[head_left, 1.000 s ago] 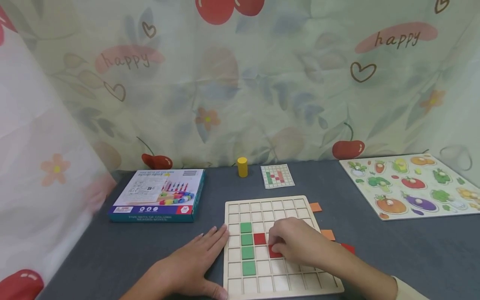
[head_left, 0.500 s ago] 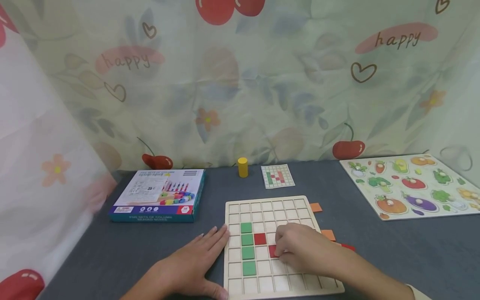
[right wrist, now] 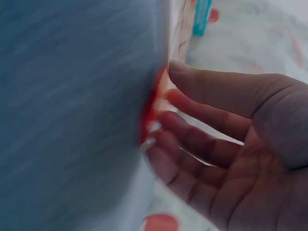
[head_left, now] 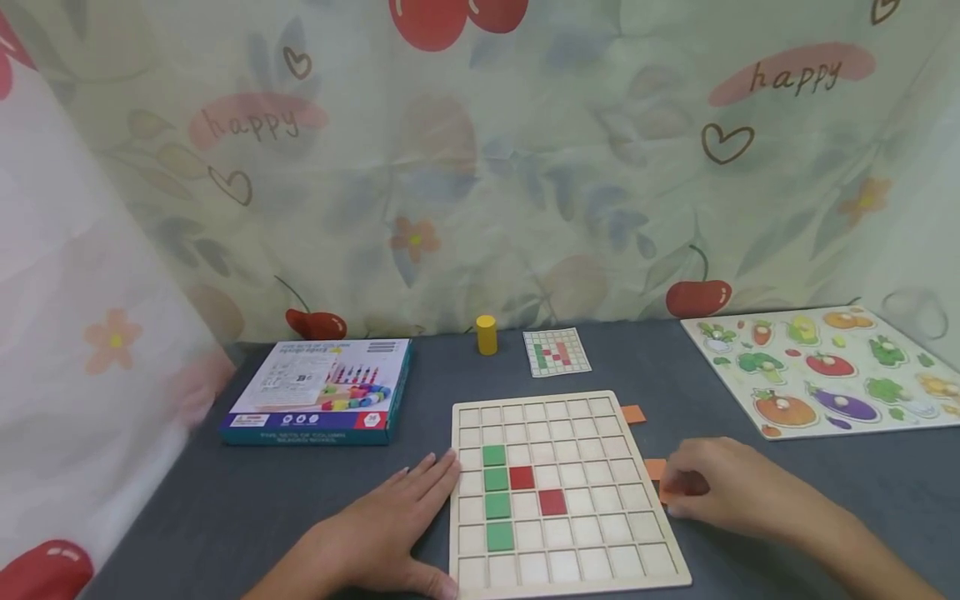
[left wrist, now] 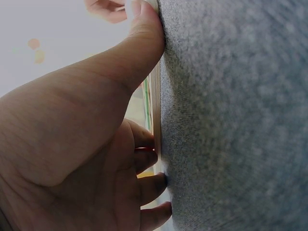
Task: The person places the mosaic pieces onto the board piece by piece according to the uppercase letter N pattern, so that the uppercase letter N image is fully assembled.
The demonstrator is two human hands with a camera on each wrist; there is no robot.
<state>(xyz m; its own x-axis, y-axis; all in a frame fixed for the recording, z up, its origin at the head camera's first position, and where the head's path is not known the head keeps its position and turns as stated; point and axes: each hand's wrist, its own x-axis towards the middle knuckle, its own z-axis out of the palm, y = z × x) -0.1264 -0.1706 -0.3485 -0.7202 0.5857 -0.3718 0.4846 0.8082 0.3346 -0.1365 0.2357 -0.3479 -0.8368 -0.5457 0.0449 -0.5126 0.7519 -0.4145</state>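
I have a floral fabric backdrop (head_left: 487,208), softly creased, across the far side, and before it a dark grey table covering (head_left: 187,517) with a speckled, cloth-like grain in the left-wrist view. At the near centre I find the square, pale wooden grid board (head_left: 577,475), its corners rounded and its shallow cells parted by thin raised bars. Far right lies a flat white vegetable puzzle board (head_left: 862,383) with round knobs; far left, a glossy teal-and-white cardboard box (head_left: 315,387). My left hand (head_left: 386,525) lies along the grid board's left edge, fingers straight, thumb spread away. My right hand (head_left: 731,487) is just right of the board, fingers curled toward the thumb at the loose pieces; blur keeps me from telling whether it pinches one. Beyond the board sit a small paper pattern card (head_left: 557,352) and a smooth yellow cylinder (head_left: 487,335). Four flat green square tiles (head_left: 496,479) fill part of the second column from the left, and two flat red square tiles (head_left: 552,502) step down rightward beside them. Flat orange tiles (head_left: 633,413) wait along the right edge, near a blurred red piece (right wrist: 151,113). Judging by the card, I'd call the green column done, the red underway, and the orange column unstarted.
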